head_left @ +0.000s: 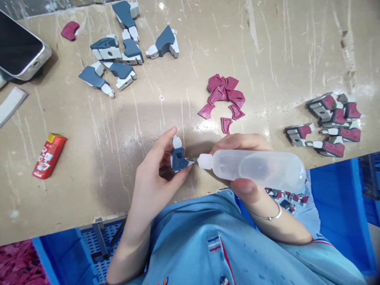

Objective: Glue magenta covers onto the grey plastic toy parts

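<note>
as the left hand (158, 170) pinches a blue-white part (179, 158), right hand (247, 164) gripping a translucent bottle (258, 168)

Light blue shirt (190, 245) with red, white and blue stripes; silvery bangle (274, 215).

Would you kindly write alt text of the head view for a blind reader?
The left hand holds a blue-and-white part; the right hand points a translucent squeeze bottle at it. On the worktable lie maroon pieces, a red lighter and a phone.
</note>
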Tool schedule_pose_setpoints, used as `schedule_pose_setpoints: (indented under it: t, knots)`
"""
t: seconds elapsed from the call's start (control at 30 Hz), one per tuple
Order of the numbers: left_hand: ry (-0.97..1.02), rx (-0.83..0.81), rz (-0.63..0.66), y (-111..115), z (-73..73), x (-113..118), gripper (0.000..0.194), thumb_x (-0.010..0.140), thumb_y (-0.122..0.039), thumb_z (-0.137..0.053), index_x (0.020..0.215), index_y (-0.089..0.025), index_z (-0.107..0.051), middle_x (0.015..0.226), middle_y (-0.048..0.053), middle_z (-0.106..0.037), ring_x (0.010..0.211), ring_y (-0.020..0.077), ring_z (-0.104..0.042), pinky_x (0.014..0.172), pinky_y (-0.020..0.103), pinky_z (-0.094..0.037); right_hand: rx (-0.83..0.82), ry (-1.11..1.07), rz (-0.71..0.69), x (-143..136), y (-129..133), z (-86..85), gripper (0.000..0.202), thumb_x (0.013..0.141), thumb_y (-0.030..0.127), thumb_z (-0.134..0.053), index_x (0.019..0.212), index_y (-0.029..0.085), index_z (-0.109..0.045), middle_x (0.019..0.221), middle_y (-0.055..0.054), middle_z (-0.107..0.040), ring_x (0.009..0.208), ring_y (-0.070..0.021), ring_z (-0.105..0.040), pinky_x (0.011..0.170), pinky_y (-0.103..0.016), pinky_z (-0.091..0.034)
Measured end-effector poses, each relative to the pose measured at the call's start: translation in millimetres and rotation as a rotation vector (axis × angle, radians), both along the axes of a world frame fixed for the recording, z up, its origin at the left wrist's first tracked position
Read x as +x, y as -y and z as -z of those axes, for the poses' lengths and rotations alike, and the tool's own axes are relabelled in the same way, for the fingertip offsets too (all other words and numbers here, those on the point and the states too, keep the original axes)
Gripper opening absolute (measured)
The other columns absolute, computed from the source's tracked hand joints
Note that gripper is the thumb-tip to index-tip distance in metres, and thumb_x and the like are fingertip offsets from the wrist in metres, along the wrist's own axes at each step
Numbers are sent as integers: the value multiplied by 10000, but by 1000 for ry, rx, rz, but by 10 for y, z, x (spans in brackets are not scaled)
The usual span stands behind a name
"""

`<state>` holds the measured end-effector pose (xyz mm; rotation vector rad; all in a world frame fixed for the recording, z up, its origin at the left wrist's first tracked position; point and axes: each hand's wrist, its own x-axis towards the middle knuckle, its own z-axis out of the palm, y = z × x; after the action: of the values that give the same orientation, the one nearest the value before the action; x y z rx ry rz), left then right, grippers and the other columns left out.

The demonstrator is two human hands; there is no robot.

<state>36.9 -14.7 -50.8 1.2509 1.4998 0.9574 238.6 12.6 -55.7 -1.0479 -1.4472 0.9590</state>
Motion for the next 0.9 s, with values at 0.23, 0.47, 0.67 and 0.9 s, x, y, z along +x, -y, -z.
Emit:
schedule_pose_setpoints:
  t: [0.23, 0.47, 0.67, 0.9]
  knots:
    - [-9, 9, 19, 8, 1, 0, 709, 869, -222, -899, 1527, -383, -689, 1164, 14, -819, 932, 228, -819, 827, 353, -704, 128, -92, 83, -144, -111, 125, 417, 974, 690, -756, 1058, 282, -769, 829, -29, -761, 641, -198, -728, 523, -336, -612]
    - [-11, 22, 35, -7, -58, 12, 708, 875, -181, -886, 1529, -372, -692, 1167, 8, -821, 939, 211, -812, 860, 335, -693, 72, -81, 150, -102, -70, 174, 451, 928, 737, -784, 1070, 308, -794, 874, -32, -805, 691, -229, -761, 596, -380, -656]
    - [7, 51, 22, 8, 30, -14, 678, 878, -258, -894, 1520, -363, -702, 1137, 5, -821, 878, 170, -802, 807, 269, -684, -236, -449, 10, 78, -119, 72, 446, 866, 717, -859, 1002, 295, -816, 754, 16, -715, 579, -160, -622, 484, -318, -519]
    - [-19, -25, 8, -37, -28, -13, 660, 851, -287, -900, 1486, -315, -722, 1094, 6, -838, 923, 181, -838, 794, 241, -686, -976, -2211, -395, 962, -668, 160, 124, 924, 280, -861, 901, 326, -749, 679, 22, -634, 621, -172, -476, 557, -343, -490]
